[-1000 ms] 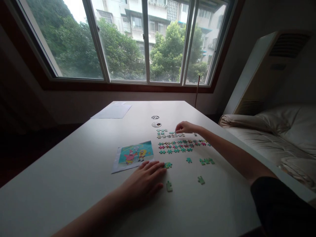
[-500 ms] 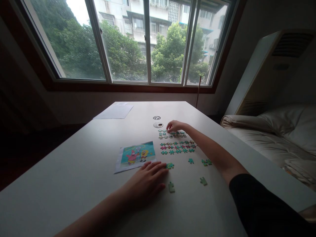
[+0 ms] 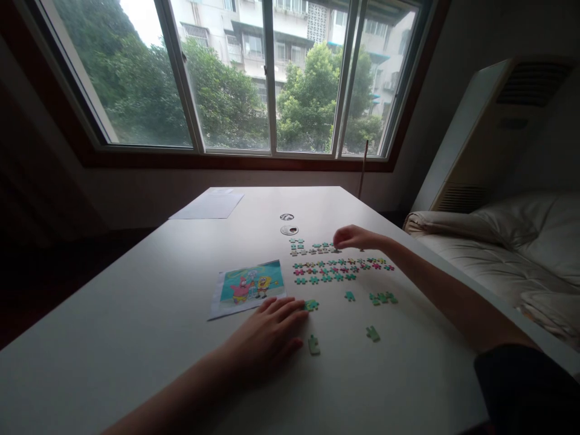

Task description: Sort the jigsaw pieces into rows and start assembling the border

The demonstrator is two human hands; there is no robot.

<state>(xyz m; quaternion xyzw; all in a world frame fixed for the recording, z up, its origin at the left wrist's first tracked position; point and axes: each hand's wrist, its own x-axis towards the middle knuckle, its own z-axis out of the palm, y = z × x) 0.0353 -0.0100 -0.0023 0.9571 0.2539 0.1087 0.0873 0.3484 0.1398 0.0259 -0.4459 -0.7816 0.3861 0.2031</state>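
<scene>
At flat-laid left hand (image 3: 278, 326); green puzzle fragment (image 3: 312, 306), touching; right hand (image 3: 356, 237), grip unclear

I can read no words or numbers here — not on the picture (image 3: 250, 286) just beyond the left hand (image 3: 272, 329), nor on the sheet (image 3: 208, 206) farther off past it — any print is too small to tell.

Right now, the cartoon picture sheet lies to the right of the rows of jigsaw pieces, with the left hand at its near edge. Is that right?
Not quite: the cartoon picture sheet lies to the left of the rows of jigsaw pieces, as the head view shows. The left hand is at its near edge.
</scene>
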